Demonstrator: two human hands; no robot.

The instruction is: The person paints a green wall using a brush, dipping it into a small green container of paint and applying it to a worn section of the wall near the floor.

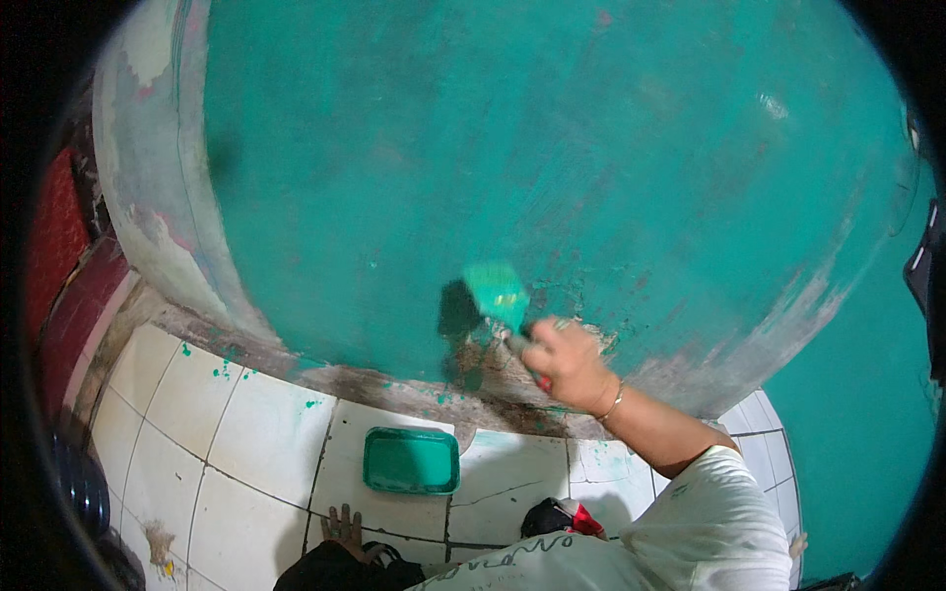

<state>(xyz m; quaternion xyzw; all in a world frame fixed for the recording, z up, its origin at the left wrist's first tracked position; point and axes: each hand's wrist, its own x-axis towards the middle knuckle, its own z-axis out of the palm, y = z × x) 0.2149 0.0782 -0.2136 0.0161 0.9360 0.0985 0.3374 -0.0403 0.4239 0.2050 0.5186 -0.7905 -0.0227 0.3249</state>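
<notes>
My right hand (565, 362) grips the handle of a wide paintbrush (497, 294), whose bristles are loaded with green paint and blurred against the lower wall (414, 185). The brush casts a dark shadow on the wall to its left. Bare, chipped plaster shows below the brush. At the bottom of the view, what looks like my left hand (344, 526) has its fingers apart beside black cloth, with nothing seen in it. A rectangular green tray (412, 490) of green paint stands on the white tiles between the wall and me.
Green drops spot the white floor tiles (259, 436) along the wall's foot. A black and red item (565, 517) shows near my shirt. A maroon ledge (96, 303) and dark ribbed object (80, 484) are at left. Fingers or toes (798, 545) show at lower right; whose, I cannot tell.
</notes>
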